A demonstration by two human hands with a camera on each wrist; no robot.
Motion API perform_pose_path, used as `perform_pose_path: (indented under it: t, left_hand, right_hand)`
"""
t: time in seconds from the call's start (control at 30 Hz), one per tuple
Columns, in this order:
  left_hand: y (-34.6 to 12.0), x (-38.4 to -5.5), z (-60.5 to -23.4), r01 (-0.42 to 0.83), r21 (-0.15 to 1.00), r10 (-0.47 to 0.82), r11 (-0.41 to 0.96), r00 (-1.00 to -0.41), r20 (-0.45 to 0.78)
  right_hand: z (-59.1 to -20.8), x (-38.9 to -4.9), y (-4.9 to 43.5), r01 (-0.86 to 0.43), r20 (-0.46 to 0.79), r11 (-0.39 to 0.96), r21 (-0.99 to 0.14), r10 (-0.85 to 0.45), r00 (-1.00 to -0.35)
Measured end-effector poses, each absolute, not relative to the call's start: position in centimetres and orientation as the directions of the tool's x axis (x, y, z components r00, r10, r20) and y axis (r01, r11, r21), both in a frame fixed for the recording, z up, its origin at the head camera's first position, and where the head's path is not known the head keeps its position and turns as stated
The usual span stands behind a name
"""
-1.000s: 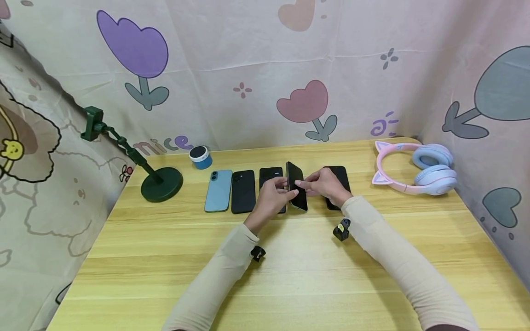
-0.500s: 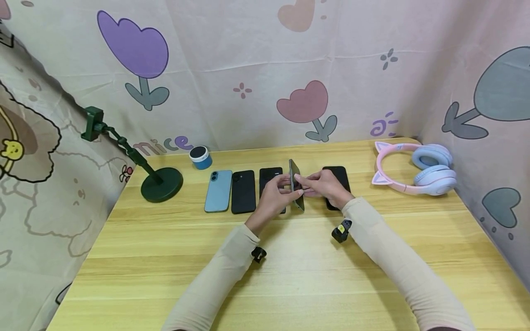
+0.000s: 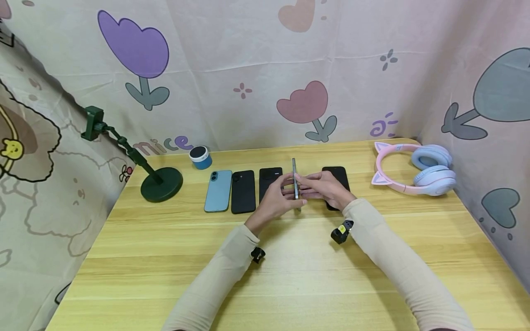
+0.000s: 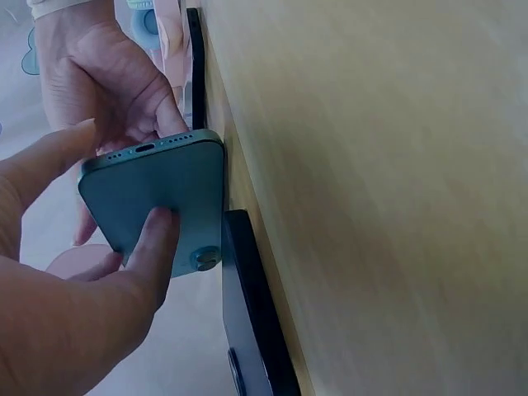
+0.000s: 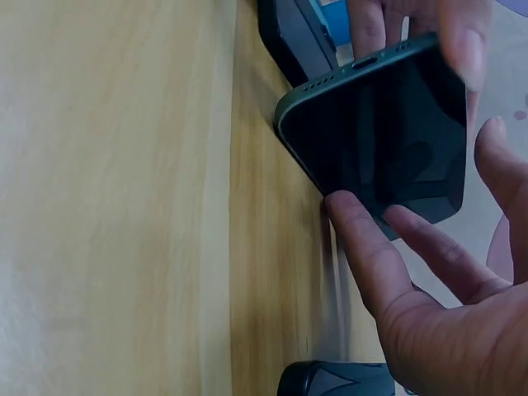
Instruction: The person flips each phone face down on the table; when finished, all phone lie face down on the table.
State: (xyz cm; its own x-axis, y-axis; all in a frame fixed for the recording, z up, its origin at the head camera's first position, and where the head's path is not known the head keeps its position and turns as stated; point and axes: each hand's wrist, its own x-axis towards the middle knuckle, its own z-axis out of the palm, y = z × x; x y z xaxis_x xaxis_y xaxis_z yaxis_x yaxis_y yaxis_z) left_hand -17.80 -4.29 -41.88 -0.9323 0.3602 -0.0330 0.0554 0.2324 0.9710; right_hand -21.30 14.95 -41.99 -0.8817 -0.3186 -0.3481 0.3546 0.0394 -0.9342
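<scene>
A teal-backed phone stands on its long edge on the wooden table, in a row of phones. My left hand grips it from the left, fingers on the teal back near the camera lens. My right hand grips it from the right, fingers on the dark screen. A black phone lies flat just left of it and another black phone lies under my right hand.
A light blue phone and a black phone lie flat further left. A green stand and a small blue speaker sit at the back left. Pink and blue cat-ear headphones lie at the back right. Fabric walls enclose the table.
The phone between my hands has tipped from a slant, screen showing, up to standing on its edge. Both hands stayed on it.
</scene>
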Motion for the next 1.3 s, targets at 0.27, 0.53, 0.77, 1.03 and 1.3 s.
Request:
perform_pose_path:
  t: [0.27, 0.53, 0.77, 1.03, 1.3]
  left_hand:
    - [-4.5, -17.8, -41.9, 0.060, 0.963, 0.403, 0.263, -0.914, -0.053]
    - [-4.5, -17.9, -42.0, 0.087, 0.951, 0.426, 0.297, -0.903, -0.051]
    - [-4.3, -17.9, -42.3, 0.058, 0.942, 0.413, 0.331, -0.907, -0.089]
    - [-4.0, -17.8, -42.2, 0.096, 0.902, 0.397, 0.422, -0.914, -0.088]
    - [-3.8, -17.6, -42.2, 0.176, 0.845, 0.403, 0.504, -0.914, -0.050]
  right_hand:
    - [-41.9, -21.2, 14.8, 0.367, -0.341, -0.011, -0.930, -0.344, -0.875]
    - [-41.8, -20.9, 15.1, 0.360, -0.325, -0.037, -0.932, -0.352, -0.878]
    - [-41.8, -20.7, 15.1, 0.338, -0.307, -0.047, -0.940, -0.312, -0.899]
    - [-42.0, -20.7, 15.4, 0.333, -0.309, -0.043, -0.942, -0.270, -0.912]
    - [-42.1, -20.5, 15.8, 0.332, -0.327, 0.012, -0.943, -0.218, -0.920]
